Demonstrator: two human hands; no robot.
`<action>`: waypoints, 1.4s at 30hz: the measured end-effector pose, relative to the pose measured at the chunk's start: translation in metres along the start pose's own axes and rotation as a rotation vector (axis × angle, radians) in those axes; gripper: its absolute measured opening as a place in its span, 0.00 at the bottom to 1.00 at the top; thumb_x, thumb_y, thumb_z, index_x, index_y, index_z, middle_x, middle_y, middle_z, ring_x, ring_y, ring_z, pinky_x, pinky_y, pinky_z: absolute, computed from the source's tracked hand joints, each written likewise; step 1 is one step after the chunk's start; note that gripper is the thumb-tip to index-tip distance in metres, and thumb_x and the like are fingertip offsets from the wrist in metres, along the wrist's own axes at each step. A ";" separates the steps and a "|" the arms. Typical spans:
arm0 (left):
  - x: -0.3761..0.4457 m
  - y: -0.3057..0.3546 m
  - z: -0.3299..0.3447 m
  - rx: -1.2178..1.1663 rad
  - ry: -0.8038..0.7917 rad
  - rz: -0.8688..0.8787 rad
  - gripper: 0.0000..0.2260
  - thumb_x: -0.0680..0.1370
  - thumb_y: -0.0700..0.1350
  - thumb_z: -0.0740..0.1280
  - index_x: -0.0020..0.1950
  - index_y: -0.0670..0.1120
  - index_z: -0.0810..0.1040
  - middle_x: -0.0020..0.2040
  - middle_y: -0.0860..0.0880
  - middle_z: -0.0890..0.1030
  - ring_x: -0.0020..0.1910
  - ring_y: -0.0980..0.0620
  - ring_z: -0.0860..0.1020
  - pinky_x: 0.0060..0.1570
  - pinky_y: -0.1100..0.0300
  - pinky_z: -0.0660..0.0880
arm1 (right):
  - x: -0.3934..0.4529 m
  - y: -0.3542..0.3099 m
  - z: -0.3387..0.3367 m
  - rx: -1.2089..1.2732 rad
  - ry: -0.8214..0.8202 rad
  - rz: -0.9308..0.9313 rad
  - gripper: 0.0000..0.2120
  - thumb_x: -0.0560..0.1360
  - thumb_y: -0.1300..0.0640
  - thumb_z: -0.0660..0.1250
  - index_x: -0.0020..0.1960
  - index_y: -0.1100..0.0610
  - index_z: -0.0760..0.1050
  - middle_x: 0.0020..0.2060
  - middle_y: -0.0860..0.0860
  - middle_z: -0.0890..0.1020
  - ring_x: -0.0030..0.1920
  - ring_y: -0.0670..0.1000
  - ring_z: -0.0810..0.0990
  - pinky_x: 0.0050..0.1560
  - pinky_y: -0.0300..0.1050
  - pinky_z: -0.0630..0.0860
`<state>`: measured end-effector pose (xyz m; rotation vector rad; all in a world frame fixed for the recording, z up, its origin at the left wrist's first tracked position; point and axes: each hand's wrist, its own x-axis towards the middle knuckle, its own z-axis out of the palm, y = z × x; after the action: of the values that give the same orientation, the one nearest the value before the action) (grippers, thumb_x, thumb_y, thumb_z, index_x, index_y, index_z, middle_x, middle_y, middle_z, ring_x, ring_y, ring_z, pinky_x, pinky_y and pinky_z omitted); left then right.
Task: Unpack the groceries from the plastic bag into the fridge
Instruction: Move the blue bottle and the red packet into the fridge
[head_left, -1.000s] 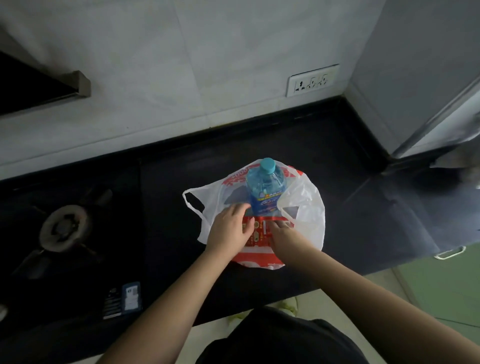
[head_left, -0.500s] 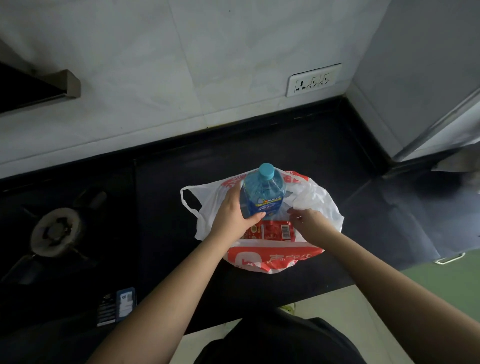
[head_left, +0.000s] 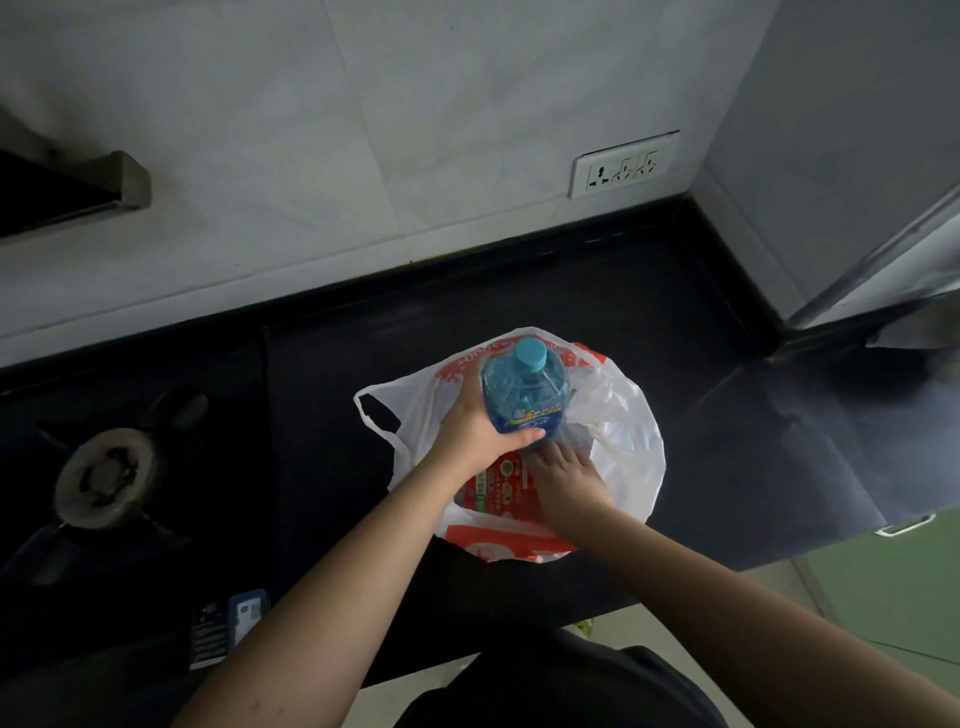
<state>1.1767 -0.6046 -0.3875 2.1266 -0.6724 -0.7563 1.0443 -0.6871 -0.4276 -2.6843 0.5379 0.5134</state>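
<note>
A white plastic carrier bag with red print (head_left: 621, 441) sits open on the black stone countertop (head_left: 597, 291), near the counter's front edge and roughly midway between the stove at its left end and the grey fridge (head_left: 857, 156) standing past its right end. Inside the bag stands a clear blue-tinted plastic water bottle with a turquoise screw cap (head_left: 524, 389), upright, its upper part rising above the bag's mouth. The left hand (head_left: 475, 426) grips this bottle around its labelled body, fingers wrapped over the far left side and the thumb curled across the near face. Just in front of the bottle, in the same bag, lies a flat red printed carton (head_left: 501, 488), partly covered by both wrists. The right hand (head_left: 563, 475) reaches into the bag beside the bottle's base, lying on the red carton with its fingertips tucked under the bottle and the plastic; whether those fingers pinch anything cannot be told. One bag handle (head_left: 374, 415) loops out flat on the counter to the left.

A round gas burner with black pan supports (head_left: 109, 475) occupies the left end of the counter. A white switch-and-socket plate (head_left: 623, 165) is fixed on the pale tiled wall (head_left: 363, 130) behind the counter's back right corner.
</note>
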 end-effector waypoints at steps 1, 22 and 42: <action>0.001 0.000 0.001 0.008 -0.003 0.006 0.46 0.66 0.51 0.80 0.76 0.50 0.57 0.70 0.52 0.72 0.67 0.52 0.72 0.58 0.62 0.68 | 0.000 0.000 0.001 -0.008 0.008 -0.003 0.27 0.80 0.50 0.56 0.77 0.53 0.54 0.73 0.55 0.63 0.73 0.57 0.60 0.73 0.52 0.55; -0.026 0.013 -0.028 0.007 0.193 0.181 0.34 0.62 0.51 0.82 0.65 0.51 0.73 0.58 0.55 0.80 0.58 0.56 0.78 0.53 0.63 0.73 | -0.005 -0.001 0.010 -0.017 0.085 -0.007 0.27 0.79 0.51 0.60 0.75 0.53 0.58 0.66 0.55 0.67 0.68 0.57 0.64 0.72 0.52 0.57; -0.126 0.018 -0.126 -1.123 -0.039 0.248 0.42 0.65 0.54 0.80 0.69 0.35 0.66 0.57 0.39 0.78 0.56 0.40 0.78 0.54 0.45 0.76 | -0.020 -0.039 -0.050 -0.105 0.218 0.115 0.16 0.75 0.49 0.68 0.59 0.50 0.68 0.45 0.48 0.80 0.42 0.49 0.80 0.40 0.45 0.79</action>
<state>1.1740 -0.4701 -0.2696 0.9879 -0.3628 -0.7726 1.0568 -0.6679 -0.3655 -2.8411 0.7484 0.2867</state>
